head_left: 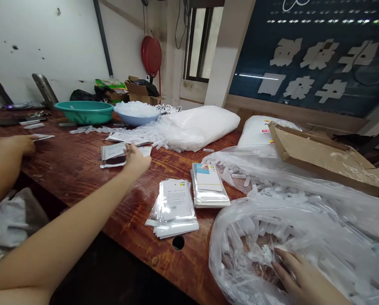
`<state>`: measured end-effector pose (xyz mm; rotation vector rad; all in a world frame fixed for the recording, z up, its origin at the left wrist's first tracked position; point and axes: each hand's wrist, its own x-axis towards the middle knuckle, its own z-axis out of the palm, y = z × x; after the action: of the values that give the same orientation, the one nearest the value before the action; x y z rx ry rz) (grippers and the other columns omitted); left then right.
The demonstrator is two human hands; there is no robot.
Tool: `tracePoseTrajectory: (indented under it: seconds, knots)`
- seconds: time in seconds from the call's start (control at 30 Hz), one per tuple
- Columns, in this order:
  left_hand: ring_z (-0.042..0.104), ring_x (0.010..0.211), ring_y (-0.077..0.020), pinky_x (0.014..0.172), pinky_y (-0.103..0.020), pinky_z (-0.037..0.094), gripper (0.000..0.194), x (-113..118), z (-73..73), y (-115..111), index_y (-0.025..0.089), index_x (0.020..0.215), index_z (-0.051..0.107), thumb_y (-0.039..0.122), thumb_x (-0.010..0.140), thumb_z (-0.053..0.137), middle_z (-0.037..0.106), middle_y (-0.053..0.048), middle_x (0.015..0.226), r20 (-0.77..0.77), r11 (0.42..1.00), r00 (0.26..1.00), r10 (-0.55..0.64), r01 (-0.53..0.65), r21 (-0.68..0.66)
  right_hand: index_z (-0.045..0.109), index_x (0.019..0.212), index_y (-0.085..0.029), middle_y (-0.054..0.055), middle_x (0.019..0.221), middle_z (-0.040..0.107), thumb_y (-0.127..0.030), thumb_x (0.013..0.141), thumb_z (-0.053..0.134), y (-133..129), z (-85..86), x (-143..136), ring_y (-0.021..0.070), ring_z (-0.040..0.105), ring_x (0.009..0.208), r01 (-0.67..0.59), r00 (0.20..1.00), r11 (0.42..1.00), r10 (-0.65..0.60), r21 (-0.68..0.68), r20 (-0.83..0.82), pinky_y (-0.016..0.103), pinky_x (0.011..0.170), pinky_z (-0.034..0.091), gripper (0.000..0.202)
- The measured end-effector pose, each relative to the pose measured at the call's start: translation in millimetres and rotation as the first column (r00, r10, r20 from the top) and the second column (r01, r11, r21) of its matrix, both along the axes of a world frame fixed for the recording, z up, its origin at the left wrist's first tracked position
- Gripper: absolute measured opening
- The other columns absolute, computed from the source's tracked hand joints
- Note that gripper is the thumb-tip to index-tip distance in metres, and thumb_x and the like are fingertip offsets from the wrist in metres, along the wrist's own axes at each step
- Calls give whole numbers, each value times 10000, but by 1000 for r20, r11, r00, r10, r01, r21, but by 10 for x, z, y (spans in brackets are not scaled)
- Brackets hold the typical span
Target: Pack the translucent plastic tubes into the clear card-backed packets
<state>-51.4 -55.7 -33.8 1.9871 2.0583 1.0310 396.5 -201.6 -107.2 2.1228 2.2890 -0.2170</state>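
Note:
My left hand (137,160) reaches over the table with its fingers bent down onto a flat clear packet (115,151), pinching its edge. My right hand (299,271) is at the mouth of a large clear plastic bag (221,237). Its visible fingers are apart, close to small translucent plastic pieces (237,237) inside. Between my hands lie a fanned stack of clear sleeves with printed cards (176,203) and a neater stack with a blue-and-white card (208,182) on top.
At the left edge, another person's hand (16,146) holds a thin flat packet. A green basin (84,112), a blue basin (135,118) and a stuffed white bag (205,125) stand behind. A cardboard tray (326,159) rests at the right. The table has a round hole (178,242) near its front edge.

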Motion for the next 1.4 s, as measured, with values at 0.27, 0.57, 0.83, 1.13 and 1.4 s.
tracePoseTrajectory:
  seconds: [0.27,0.57,0.83,1.13,1.4]
  knots:
    - [542,969,-191,837,-415,438,256,1529,-52,691,156,1033,557,304,841,476,567,-75,1081,-255,882,848,-465,419,-216,490,1210,-42,217,1202,523,-259,805,394,190,-68,30,359,430,1163,68,953,970,-133,235,272,477,906,385,469]
    - [544,948,-194,793,-408,461,301,2865,-261,1423,151,1087,519,308,832,490,539,-85,1109,-432,779,656,-619,440,-447,504,1218,-157,111,1174,571,-38,737,344,180,-194,149,284,497,1095,120,968,945,-179,303,175,432,878,410,521]
    - [535,972,-204,812,-420,449,312,3275,-451,1304,147,1092,517,306,824,504,535,-89,1116,-561,747,493,-665,431,-507,518,1193,-125,101,1035,624,37,688,322,155,70,21,230,549,961,128,991,978,-133,164,20,352,835,444,565]
    - [518,973,-241,843,-398,400,243,2991,72,629,100,1021,551,171,808,457,564,-131,1027,-645,675,331,-689,616,-406,587,1068,-147,120,1063,604,17,700,361,73,194,32,256,554,934,261,964,954,-251,147,-87,371,762,434,461]
    - [510,723,-189,653,-314,446,225,2189,299,-867,114,912,573,102,764,403,580,-79,779,-582,298,285,-761,951,75,575,1076,-159,85,1042,602,-92,788,400,48,279,28,220,483,1035,223,942,937,-137,267,-307,369,915,347,344]
